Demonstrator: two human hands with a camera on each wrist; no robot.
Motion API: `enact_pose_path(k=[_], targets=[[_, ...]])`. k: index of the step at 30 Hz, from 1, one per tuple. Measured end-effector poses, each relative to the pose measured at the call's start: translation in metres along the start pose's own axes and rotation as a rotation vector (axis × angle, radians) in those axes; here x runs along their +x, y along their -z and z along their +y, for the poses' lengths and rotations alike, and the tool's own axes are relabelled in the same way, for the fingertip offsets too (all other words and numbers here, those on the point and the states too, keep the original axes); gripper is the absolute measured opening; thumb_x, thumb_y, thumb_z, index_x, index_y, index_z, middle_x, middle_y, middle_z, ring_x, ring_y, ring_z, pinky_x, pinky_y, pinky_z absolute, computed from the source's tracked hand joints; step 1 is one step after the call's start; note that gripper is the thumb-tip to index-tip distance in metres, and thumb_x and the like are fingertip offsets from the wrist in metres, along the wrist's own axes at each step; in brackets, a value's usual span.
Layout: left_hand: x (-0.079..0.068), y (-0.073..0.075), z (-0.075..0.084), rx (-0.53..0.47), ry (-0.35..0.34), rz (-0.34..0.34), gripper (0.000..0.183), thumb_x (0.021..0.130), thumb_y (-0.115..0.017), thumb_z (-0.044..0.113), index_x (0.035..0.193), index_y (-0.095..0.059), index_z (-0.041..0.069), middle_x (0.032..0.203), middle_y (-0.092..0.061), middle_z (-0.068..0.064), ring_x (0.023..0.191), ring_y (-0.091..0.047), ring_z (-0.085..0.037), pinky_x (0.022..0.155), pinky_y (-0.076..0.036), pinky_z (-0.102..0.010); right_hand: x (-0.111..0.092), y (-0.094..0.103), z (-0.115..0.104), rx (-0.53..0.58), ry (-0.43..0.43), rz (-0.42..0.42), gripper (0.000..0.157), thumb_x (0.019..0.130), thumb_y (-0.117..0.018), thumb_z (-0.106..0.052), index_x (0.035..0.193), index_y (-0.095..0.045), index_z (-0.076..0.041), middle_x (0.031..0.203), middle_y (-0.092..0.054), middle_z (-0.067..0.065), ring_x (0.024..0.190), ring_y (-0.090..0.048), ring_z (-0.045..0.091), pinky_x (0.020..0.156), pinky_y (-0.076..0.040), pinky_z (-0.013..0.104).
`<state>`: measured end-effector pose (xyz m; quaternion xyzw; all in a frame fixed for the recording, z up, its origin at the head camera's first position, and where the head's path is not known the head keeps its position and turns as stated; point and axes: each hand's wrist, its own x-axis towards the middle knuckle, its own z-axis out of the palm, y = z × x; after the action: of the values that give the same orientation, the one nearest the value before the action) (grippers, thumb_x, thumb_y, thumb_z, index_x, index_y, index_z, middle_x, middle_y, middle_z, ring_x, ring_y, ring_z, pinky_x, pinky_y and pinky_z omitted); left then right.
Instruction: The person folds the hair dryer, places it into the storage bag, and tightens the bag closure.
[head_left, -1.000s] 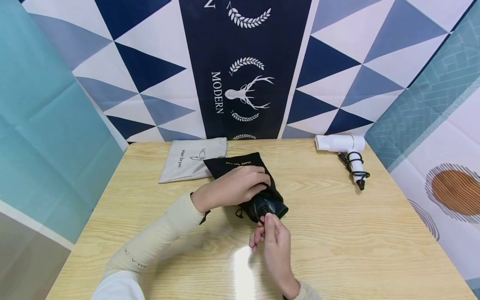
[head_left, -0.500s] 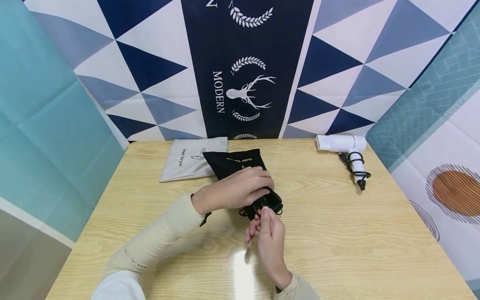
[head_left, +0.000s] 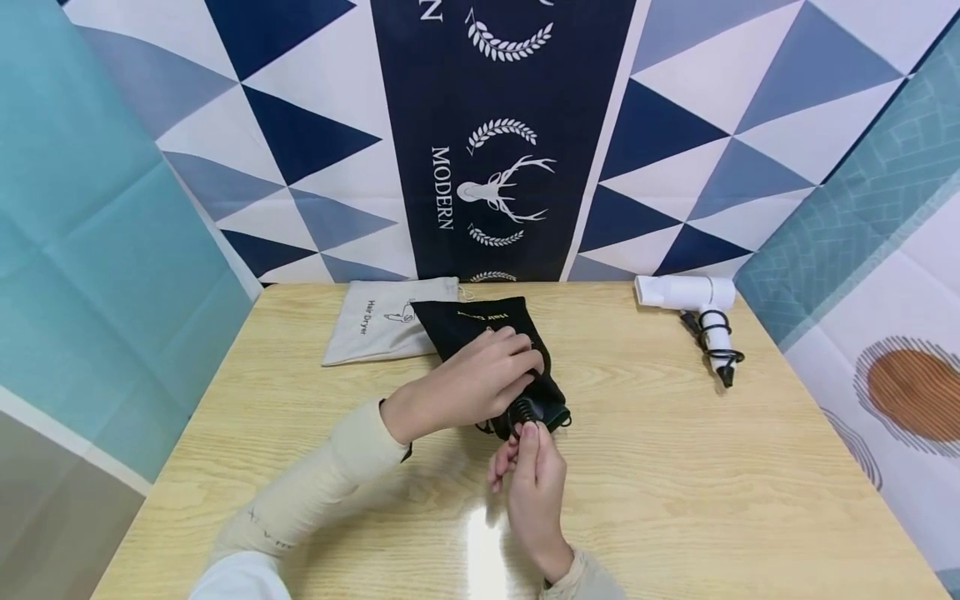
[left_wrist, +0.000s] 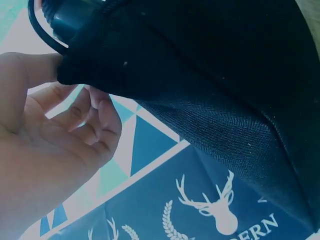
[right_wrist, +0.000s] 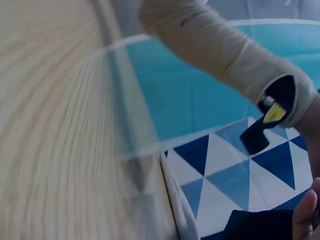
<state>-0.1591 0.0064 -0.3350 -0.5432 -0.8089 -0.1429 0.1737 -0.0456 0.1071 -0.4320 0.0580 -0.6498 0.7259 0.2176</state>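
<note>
A black drawstring pouch (head_left: 480,321) with gold "Hair Dryer" lettering is held tilted above the table, its mouth toward me. My left hand (head_left: 483,375) grips the pouch near its mouth, thumb at the rim in the left wrist view. Most of a dark hair dryer (head_left: 553,414) is hidden inside the pouch; a glossy part (left_wrist: 75,22) of it shows at the mouth. My right hand (head_left: 536,487) pinches its black cord just below the ribbed cord sleeve (head_left: 522,410). The right wrist view barely shows the hold.
A grey "Hair Dryer" bag (head_left: 367,325) lies flat at the back left, partly behind the black pouch. At the back right lies a white hair dryer (head_left: 678,292), its black cord wrapped round the handle. Patterned cloth walls (head_left: 495,192) border the wooden table (head_left: 675,483).
Less of the dark hair dryer sticks out of the black pouch than a second ago. My right hand has shifted slightly left and forward with the cord. My left hand keeps its grip.
</note>
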Motion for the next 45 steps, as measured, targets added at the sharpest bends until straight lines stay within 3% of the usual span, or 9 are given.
enact_pose_path(k=[6,10,15,20,24,28,34,38,45], targets=[[0.003,0.000,0.008,-0.082,-0.034,-0.049,0.006,0.098,-0.059,0.011,0.099,-0.065,0.010,0.089,-0.057,0.001,0.085,-0.051,-0.016,0.079,-0.045,-0.026,0.003,0.000,0.011,-0.113,0.145,0.025,0.030,0.107,-0.030,0.002,0.084,-0.049,0.006,0.055,-0.053,0.011,0.038,-0.051,0.022,0.034,-0.043,0.026],[0.003,-0.004,0.012,-0.083,-0.016,-0.095,0.008,0.099,-0.057,0.011,0.101,-0.065,0.010,0.092,-0.057,0.001,0.086,-0.054,-0.014,0.079,-0.048,-0.024,0.004,0.002,0.013,-0.137,0.111,0.035,0.032,0.108,-0.030,0.000,0.083,-0.050,0.005,0.056,-0.056,0.010,0.038,-0.050,0.022,0.034,-0.042,0.026],[0.001,-0.009,0.014,-0.044,-0.005,-0.124,0.010,0.101,-0.055,0.011,0.103,-0.065,0.011,0.097,-0.059,0.002,0.089,-0.056,-0.012,0.080,-0.049,-0.023,0.005,0.006,0.006,-0.113,-0.151,-0.003,0.039,0.111,-0.029,-0.015,0.085,-0.051,0.004,0.060,-0.057,0.010,0.044,-0.054,0.022,0.039,-0.047,0.028],[0.000,-0.010,0.016,-0.056,-0.011,-0.114,0.010,0.102,-0.052,0.010,0.103,-0.062,0.010,0.095,-0.057,0.003,0.088,-0.055,-0.011,0.079,-0.049,-0.022,0.013,0.011,-0.008,0.184,-0.503,-0.057,0.040,0.109,-0.033,-0.032,0.092,-0.050,0.001,0.062,-0.056,0.006,0.049,-0.057,0.017,0.042,-0.048,0.026],[-0.001,-0.011,0.016,-0.070,0.000,-0.087,0.010,0.102,-0.052,0.010,0.105,-0.062,0.009,0.098,-0.057,0.001,0.089,-0.056,-0.012,0.078,-0.050,-0.021,0.020,0.015,-0.011,0.330,-0.639,-0.101,0.042,0.108,-0.036,-0.041,0.094,-0.049,-0.004,0.061,-0.051,0.002,0.050,-0.053,0.013,0.044,-0.045,0.022],[-0.003,-0.012,0.013,-0.064,0.021,-0.031,0.010,0.101,-0.054,0.010,0.106,-0.063,0.011,0.100,-0.059,0.001,0.092,-0.055,-0.013,0.081,-0.048,-0.020,0.018,0.014,-0.009,0.293,-0.604,-0.130,0.043,0.109,-0.034,-0.040,0.087,-0.046,-0.005,0.062,-0.037,0.000,0.051,-0.045,0.011,0.045,-0.037,0.021],[-0.007,-0.013,0.008,0.078,0.058,0.014,0.011,0.097,-0.060,0.009,0.107,-0.065,0.010,0.094,-0.060,-0.001,0.086,-0.053,-0.018,0.077,-0.046,-0.025,0.009,0.009,-0.004,0.047,-0.391,-0.078,0.044,0.110,-0.030,-0.035,0.082,-0.039,-0.002,0.059,-0.034,0.003,0.048,-0.041,0.011,0.041,-0.035,0.022],[-0.008,-0.012,0.005,0.103,0.071,-0.010,0.005,0.097,-0.058,0.008,0.100,-0.062,0.009,0.092,-0.059,-0.001,0.084,-0.053,-0.018,0.078,-0.047,-0.026,0.011,0.005,-0.003,-0.060,-0.306,-0.047,0.046,0.110,-0.032,-0.033,0.085,-0.042,0.005,0.057,-0.038,0.005,0.046,-0.044,0.013,0.039,-0.038,0.025],[-0.009,-0.012,0.006,0.001,0.043,-0.092,0.012,0.097,-0.053,0.000,0.102,-0.060,0.008,0.096,-0.060,-0.001,0.091,-0.057,-0.015,0.084,-0.048,-0.023,0.019,0.002,-0.005,-0.143,-0.310,-0.041,0.044,0.110,-0.031,-0.027,0.083,-0.045,0.004,0.057,-0.043,0.010,0.043,-0.043,0.014,0.038,-0.039,0.026]])
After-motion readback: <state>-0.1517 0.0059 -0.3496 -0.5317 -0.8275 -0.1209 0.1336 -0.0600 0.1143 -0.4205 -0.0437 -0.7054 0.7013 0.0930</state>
